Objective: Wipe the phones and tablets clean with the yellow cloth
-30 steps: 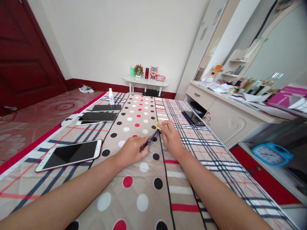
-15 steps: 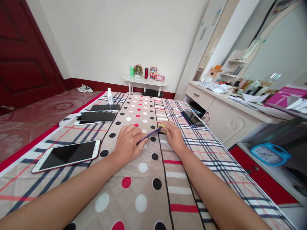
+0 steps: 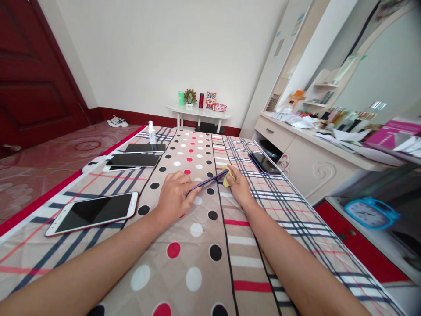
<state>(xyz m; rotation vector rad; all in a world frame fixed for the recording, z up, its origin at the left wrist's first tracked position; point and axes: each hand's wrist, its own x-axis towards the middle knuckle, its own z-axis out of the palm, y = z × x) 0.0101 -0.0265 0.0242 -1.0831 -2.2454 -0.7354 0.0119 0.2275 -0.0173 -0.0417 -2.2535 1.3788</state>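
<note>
- The purple-edged phone is tilted on edge above the polka-dot strip of the bed cover, held between both hands near the middle of the bed.
- The left hand is curled around the phone's near end, fingers pinching its edge, heel resting on the cover.
- The right hand pinches a small yellow cloth against the phone's far end; its fingers are pressed together over the cloth.
- To wipe well, I judge the left hand should keep the phone steady while the cloth runs flat along the surface with light, even pressure, so the thin body does not slip or twist.
- A white-framed phone lies face up to the left, well apart.
- Further left and back lie two more dark phones, with a small spray bottle near them.
- Another dark phone lies to the right, near the bed's edge beside the dresser.
</note>
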